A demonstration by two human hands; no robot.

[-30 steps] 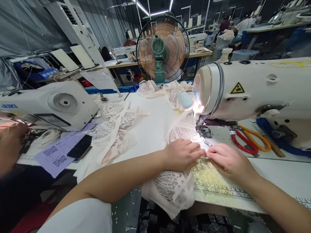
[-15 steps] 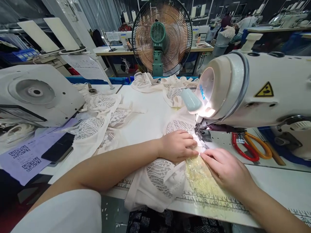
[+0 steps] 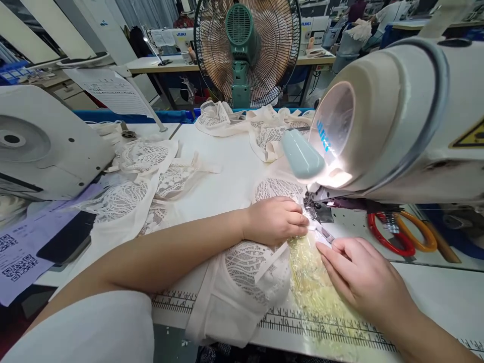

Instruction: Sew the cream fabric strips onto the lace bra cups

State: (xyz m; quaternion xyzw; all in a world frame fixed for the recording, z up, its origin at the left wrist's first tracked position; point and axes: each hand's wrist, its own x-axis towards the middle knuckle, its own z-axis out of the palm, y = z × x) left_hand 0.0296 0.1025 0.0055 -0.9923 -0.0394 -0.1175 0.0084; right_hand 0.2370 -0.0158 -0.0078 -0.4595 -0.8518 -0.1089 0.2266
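JUKI's readable on the machine (image 3: pixel 397 116), 2 o'clock. Left hand (image 3: pixel 278 219) is palm-down and loose on the bra (image 3: pixel 245 275) at 6 o'clock, right hand (image 3: pixel 365 277) at 4 pinching white cloth (image 3: pixel 318 236).

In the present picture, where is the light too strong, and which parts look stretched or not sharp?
Head view: the strongest glare is at the lower front of the sewing machine, near the left hand; head view, lower left: the wide lens seems to enlarge the white sleeve; head view, top right: the distant person looks soft.
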